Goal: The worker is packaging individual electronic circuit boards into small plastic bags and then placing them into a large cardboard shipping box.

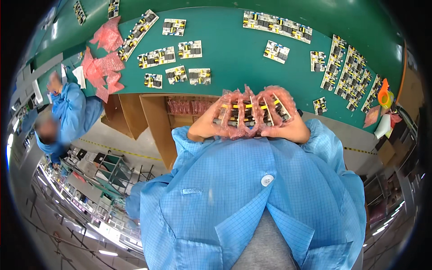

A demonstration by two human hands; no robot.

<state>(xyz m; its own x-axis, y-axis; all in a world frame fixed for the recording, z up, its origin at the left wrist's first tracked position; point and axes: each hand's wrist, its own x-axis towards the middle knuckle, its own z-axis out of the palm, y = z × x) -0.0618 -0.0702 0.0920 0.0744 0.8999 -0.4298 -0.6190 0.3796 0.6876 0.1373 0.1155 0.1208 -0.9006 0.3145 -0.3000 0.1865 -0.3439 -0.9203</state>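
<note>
Close in front of my chest, at the table's near edge, I hold a row of circuit boards [233, 116] with pink bubble wrap [246, 110] layered between and around them. The boards stand on edge, side by side. My left hand [207, 126] grips the left end of this bundle, and my right hand [293, 129] closes round its right end. Wrap partly covers the fingers of both hands. Just left of the bundle, below the table edge, an open cardboard box [155, 123] holds several pink-wrapped pieces [186, 106].
Several loose circuit boards [190, 49] and longer board panels [277, 26] lie on the green table [225, 42]. Pink bubble-wrap sheets [103, 67] are heaped at the left. An orange tape roll [384, 95] sits at the far right. Another person [72, 112] in blue works at the left.
</note>
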